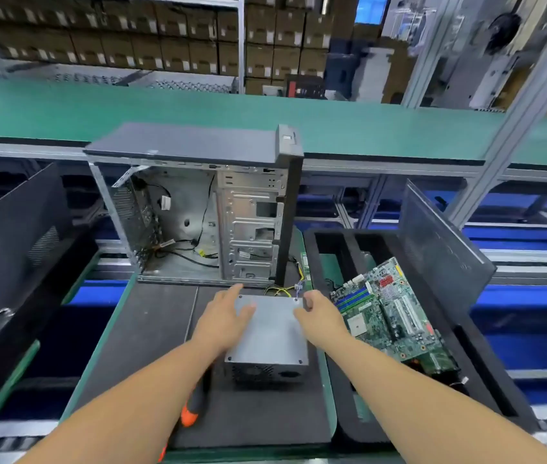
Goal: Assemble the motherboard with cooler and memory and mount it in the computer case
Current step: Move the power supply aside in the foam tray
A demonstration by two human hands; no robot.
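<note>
Head view puts the motherboard (390, 316) to my right, lying tilted in a black foam tray (439, 370); its near corner sinks behind the foam edge, and the small parts on it are too blurred to name. It sits just beside my right hand (319, 319) but does not touch it. The computer case (198, 209) stands upright beyond my hands with its side open; the wires inside are visible, though the far left wall is hard to read. Between case and me a grey metal power supply box (272, 336) rests on the dark mat (144, 343). My left hand (226, 318) lies flat on its top with fingers spread. My right hand curls over the box's far right corner, fingers bent around the edge. An orange-handled screwdriver (195, 401) is mostly hidden under my left forearm.
</note>
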